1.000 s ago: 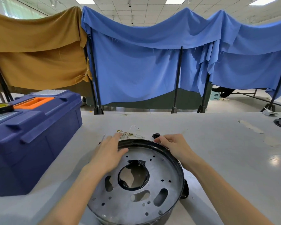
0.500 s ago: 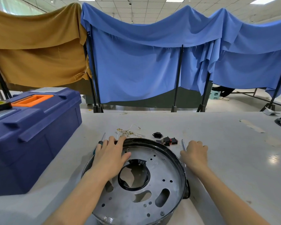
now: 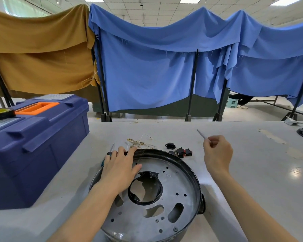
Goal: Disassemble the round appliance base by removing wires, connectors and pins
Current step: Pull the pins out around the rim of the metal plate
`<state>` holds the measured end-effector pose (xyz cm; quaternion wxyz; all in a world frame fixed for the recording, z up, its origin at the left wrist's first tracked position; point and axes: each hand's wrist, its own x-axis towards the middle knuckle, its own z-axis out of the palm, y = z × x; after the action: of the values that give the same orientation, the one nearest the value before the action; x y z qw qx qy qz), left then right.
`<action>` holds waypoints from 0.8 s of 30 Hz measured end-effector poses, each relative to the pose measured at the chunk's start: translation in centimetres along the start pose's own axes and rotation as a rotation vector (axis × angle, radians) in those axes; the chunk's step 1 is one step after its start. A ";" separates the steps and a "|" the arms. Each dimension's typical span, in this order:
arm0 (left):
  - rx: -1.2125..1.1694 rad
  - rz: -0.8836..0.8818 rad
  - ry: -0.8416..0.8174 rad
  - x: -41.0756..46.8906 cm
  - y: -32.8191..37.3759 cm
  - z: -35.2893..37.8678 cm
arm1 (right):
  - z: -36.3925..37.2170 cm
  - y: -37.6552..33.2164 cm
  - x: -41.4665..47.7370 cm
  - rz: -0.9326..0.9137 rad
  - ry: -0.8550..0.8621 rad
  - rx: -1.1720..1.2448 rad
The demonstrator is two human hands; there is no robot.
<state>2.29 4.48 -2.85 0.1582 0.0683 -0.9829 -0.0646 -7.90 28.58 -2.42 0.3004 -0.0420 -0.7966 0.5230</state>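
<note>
A: Where is the base?

B: The round base (image 3: 147,194) lies flat at the near edge of the worktop (image 3: 252,172), about midway along it. It is a grey metal disc with a black rim, a large central hole and several smaller holes.

A: What are the 2 hands doing?

B: The left hand (image 3: 119,168) lies palm down on the base's far left part, fingers spread and reaching over the rim. The right hand (image 3: 217,152) is raised above the worktop, right of the base, fingers curled around a thin metal tool (image 3: 201,134) that points up and away.

A: What else is there?

B: Just beyond the base lie loose wires (image 3: 138,144), a black connector (image 3: 170,146) and a black-and-red switch block (image 3: 183,152). A screwdriver (image 3: 110,151) lies partly under the left fingers. A blue toolbox (image 3: 37,145) stands at the left edge.
</note>
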 end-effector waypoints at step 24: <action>-0.350 -0.083 -0.211 -1.4 -0.6 -3.2 | 0.1 -8.3 -5.2 -0.073 -0.800 0.464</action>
<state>4.72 3.75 -0.34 0.0611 0.0731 -0.9642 -0.2475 -1.61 22.82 2.42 -0.0110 0.2596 -0.7127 0.6515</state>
